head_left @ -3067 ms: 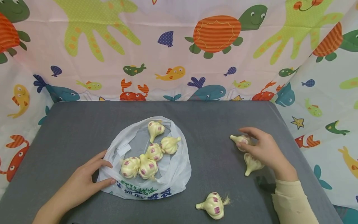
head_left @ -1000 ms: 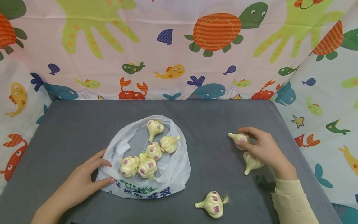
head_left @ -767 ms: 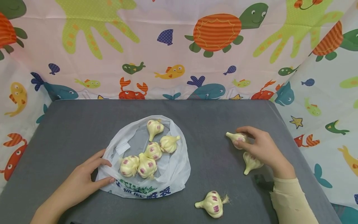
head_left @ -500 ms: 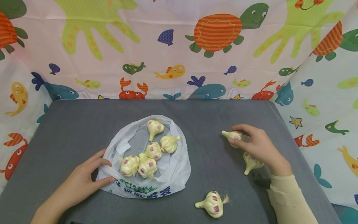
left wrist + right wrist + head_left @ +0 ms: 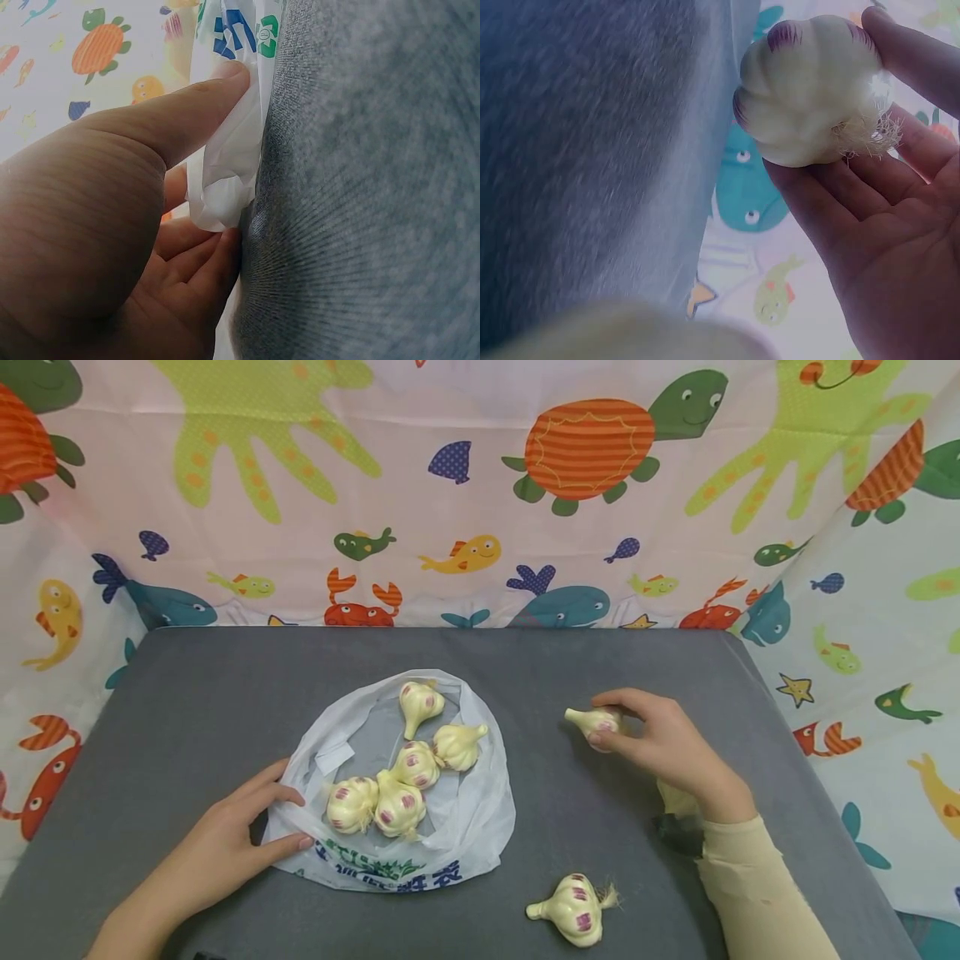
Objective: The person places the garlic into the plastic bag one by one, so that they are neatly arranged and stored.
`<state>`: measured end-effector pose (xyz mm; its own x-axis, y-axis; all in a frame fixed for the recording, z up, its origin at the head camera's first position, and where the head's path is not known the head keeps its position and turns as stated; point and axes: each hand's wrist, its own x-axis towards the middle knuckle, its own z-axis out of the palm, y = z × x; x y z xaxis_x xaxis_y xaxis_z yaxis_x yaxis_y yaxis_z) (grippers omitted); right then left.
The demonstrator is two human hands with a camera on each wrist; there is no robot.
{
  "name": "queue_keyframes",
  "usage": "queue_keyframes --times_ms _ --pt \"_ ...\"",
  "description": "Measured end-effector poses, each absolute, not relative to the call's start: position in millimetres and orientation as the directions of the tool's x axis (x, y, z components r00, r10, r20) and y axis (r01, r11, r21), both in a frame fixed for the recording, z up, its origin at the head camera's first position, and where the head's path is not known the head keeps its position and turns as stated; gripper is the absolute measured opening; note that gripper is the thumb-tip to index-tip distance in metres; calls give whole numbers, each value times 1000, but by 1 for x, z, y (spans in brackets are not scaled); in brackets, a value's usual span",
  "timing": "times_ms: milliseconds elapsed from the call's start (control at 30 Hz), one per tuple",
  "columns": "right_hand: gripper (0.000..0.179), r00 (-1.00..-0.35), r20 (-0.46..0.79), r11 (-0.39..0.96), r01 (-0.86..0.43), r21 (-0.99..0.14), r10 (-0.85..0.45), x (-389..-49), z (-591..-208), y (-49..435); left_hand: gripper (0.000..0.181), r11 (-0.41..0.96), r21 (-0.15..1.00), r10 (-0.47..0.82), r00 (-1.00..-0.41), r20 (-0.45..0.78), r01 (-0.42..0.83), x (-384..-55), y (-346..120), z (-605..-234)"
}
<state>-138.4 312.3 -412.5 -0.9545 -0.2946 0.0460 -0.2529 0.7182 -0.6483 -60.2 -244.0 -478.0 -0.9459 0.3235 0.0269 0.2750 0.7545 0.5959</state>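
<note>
My right hand [image 5: 660, 743] holds a garlic bulb [image 5: 597, 727] between thumb and fingers, right of the bag, its stem pointing left. The right wrist view shows that same garlic bulb [image 5: 810, 90] pinched, its root tuft facing the palm. A white plastic bag [image 5: 480, 827] lies with its mouth spread wide, several garlic bulbs inside. At the bag's left edge, my left hand [image 5: 217, 852] grips the side. In the left wrist view, the thumb [image 5: 202, 105] presses the printed plastic while the other fingers lie behind it.
Another garlic bulb [image 5: 573, 910] lies near the front of the grey table [image 5: 225, 693]. One more garlic bulb [image 5: 675, 797] is partly hidden under my right wrist. A patterned cloth [image 5: 465, 510] with sea animals hangs behind the table.
My right hand has taken hold of a garlic bulb and carried it left, away from the bulb beside it. My left hand stays at the bag's edge.
</note>
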Motion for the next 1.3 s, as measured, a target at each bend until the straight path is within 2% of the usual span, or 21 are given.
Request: queue_keyframes --times_ms 500,733,1300 --pt "41 -894 110 656 -398 -641 -435 -144 -417 278 46 747 614 318 -948 5 254 -60 -243 -478" --pt "42 -876 114 645 -428 -633 -469 -144 -415 266 45 761 583 323 -946 41 285 -58 -242 -480" --pt "43 -788 164 538 -541 -647 -594 -150 -412 235 45 756 596 319 -947 26 271 -60 -244 -479"
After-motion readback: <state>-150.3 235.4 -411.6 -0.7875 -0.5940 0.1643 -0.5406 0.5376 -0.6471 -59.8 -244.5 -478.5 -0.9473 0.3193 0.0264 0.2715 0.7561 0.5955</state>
